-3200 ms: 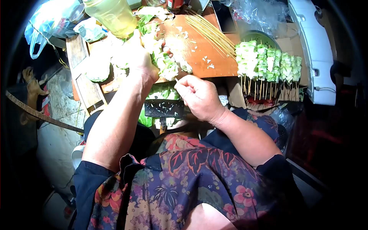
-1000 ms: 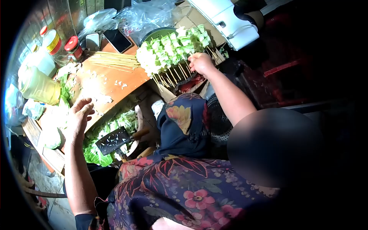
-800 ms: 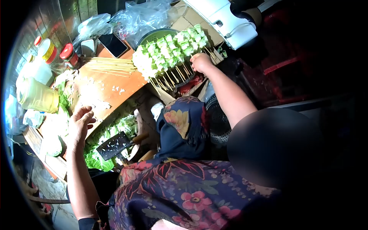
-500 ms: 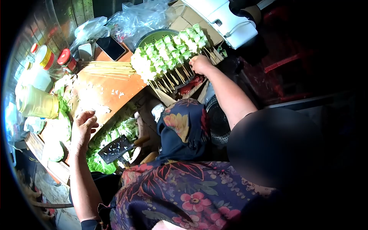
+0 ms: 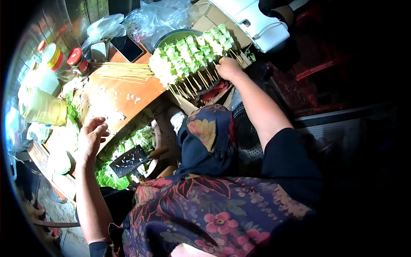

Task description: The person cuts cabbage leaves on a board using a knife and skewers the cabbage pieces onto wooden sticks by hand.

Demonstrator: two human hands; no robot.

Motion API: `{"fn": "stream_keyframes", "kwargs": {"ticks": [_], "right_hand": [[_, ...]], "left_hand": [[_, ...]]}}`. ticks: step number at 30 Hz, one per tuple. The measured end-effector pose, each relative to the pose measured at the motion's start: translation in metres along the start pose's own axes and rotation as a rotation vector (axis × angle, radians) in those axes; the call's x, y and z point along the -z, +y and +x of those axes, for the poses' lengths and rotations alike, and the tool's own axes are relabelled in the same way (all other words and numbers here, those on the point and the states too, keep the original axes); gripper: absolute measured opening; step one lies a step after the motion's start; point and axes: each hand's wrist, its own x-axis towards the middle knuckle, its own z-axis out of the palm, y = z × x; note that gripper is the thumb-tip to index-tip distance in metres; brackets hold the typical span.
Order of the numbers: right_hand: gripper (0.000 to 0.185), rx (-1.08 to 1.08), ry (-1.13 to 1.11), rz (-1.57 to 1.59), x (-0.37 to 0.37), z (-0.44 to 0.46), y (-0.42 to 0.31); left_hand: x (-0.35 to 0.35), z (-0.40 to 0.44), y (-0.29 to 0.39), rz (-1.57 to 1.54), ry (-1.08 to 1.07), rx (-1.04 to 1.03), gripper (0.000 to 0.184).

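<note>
My left hand (image 5: 92,136) hovers over the near left edge of the orange board (image 5: 145,88), its fingers loosely curled and apart, holding nothing. At the upper middle, a row of leafy green skewers (image 5: 190,55) lies across a green colander (image 5: 176,36), sticks pointing down and right. My right hand (image 5: 229,69) is closed at the right part of this row, pinching a stick that is mostly hidden by the fingers. Bare bamboo sticks (image 5: 124,71) lie on the board, left of the row. A cleaver (image 5: 129,161) rests over cut leaves (image 5: 139,140) below the board.
A yellowish plastic jug (image 5: 42,107), a red-lidded jar (image 5: 78,61) and a cabbage (image 5: 59,162) stand on the left. Behind the board are a black phone (image 5: 127,48) and clear plastic bags (image 5: 156,23). A white case (image 5: 254,23) is at the upper right.
The view has turned to the right. My left hand has come away from the leaves and opened. My right hand has gone from near the board's front edge to the row of skewers.
</note>
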Motion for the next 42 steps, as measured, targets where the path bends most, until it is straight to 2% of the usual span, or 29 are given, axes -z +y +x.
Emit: {"fn": "stream_keyframes", "kwargs": {"ticks": [3, 4, 5, 7, 8, 9, 11, 13, 14, 15, 16, 17, 18, 19, 20, 21, 22, 23, 25, 27, 30, 32, 35, 36, 39, 40, 42], "right_hand": [[0.033, 0.130, 0.102, 0.113, 0.033, -0.045, -0.029], [0.035, 0.153, -0.016, 0.095, 0.040, -0.053, -0.044], [0.024, 0.273, 0.014, 0.210, 0.028, -0.055, -0.050], [0.025, 0.424, -0.110, 0.237, 0.035, -0.094, -0.092], [0.026, 0.577, -0.183, 0.161, 0.033, -0.109, -0.113], [0.034, 0.642, -0.267, 0.084, 0.026, -0.128, -0.133], [0.031, 0.834, -0.426, -0.039, -0.004, -0.156, -0.169], [0.029, 0.913, -0.556, -0.176, -0.028, -0.190, -0.195], [0.030, 0.935, -0.528, -0.163, -0.066, -0.197, -0.199], [0.031, 0.946, -0.555, -0.167, -0.072, -0.209, -0.205], [0.028, 0.897, -0.579, -0.184, -0.084, -0.214, -0.208], [0.026, 0.860, -0.609, -0.198, -0.103, -0.219, -0.209], [0.025, 0.866, -0.583, -0.193, -0.119, -0.223, -0.207], [0.025, 0.871, -0.557, -0.181, -0.135, -0.227, -0.202], [0.024, 0.876, -0.508, -0.145, -0.156, -0.229, -0.195], [0.023, 0.875, -0.460, -0.108, -0.171, -0.232, -0.190], [0.026, 0.862, -0.525, -0.192, -0.174, -0.233, -0.195], [0.029, 0.844, -0.582, -0.283, -0.173, -0.232, -0.199], [0.028, 0.863, -0.518, -0.261, -0.159, -0.234, -0.207], [0.028, 0.856, -0.518, -0.237, -0.165, -0.230, -0.207], [0.031, 0.870, -0.528, -0.153, -0.167, -0.225, -0.208], [0.036, 0.792, -0.710, -0.193, -0.143, -0.226, -0.217], [0.039, 0.686, -0.726, -0.060, -0.120, -0.227, -0.222], [0.038, 0.781, -0.698, -0.063, -0.108, -0.227, -0.224], [0.038, 0.877, -0.749, -0.071, -0.069, -0.225, -0.226], [0.036, 0.934, -0.700, -0.021, -0.065, -0.219, -0.219], [0.033, 0.899, -0.646, 0.114, -0.052, -0.205, -0.206]], "left_hand": [[0.012, 0.004, -0.008, -0.007, 0.077, -0.036, 0.029], [0.019, 0.006, -0.011, -0.015, 0.118, -0.057, 0.028], [0.031, 0.011, -0.020, -0.017, 0.120, -0.055, 0.028], [0.052, 0.022, -0.036, -0.024, 0.269, -0.188, 0.031], [0.039, -0.019, 0.017, 0.237, 0.392, -0.072, 0.034], [0.050, -0.017, 0.006, 0.422, 0.507, -0.207, 0.035], [0.076, -0.005, -0.018, 0.522, 0.616, -0.252, 0.035], [0.096, 0.003, -0.037, 0.507, 0.638, -0.241, 0.037], [0.105, 0.007, -0.050, 0.485, 0.650, -0.282, 0.038], [0.116, 0.014, -0.066, 0.465, 0.665, -0.324, 0.039], [0.117, 0.010, -0.058, 0.396, 0.623, -0.312, 0.040], [0.115, -0.001, -0.055, 0.380, 0.609, -0.189, 0.042], [0.127, 0.006, -0.074, 0.276, 0.568, -0.183, 0.044], [0.132, 0.007, -0.086, 0.572, 0.686, -0.272, 0.046], [0.133, 0.003, -0.088, 0.658, 0.722, -0.233, 0.048], [0.125, -0.012, -0.071, 0.687, 0.672, -0.106, 0.049], [0.123, -0.016, -0.068, 0.650, 0.673, -0.087, 0.050], [0.108, -0.032, -0.043, 0.586, 0.676, 0.039, 0.050], [0.119, -0.025, -0.059, 0.669, 0.705, -0.009, 0.050], [0.116, -0.027, -0.056, 0.656, 0.717, 0.038, 0.049], [0.122, -0.008, -0.086, 0.820, 0.810, -0.041, 0.043], [0.116, -0.012, -0.076, 0.881, 0.814, -0.043, 0.041], [0.110, -0.007, -0.078, 1.036, 0.841, -0.152, 0.041], [0.110, -0.004, -0.078, 1.058, 0.909, -0.284, 0.040], [0.115, 0.012, -0.084, 1.113, 0.880, -0.216, 0.039], [0.115, 0.017, -0.084, 1.116, 0.941, -0.218, 0.038], [0.111, 0.020, -0.082, 1.060, 0.933, -0.220, 0.038]]}}
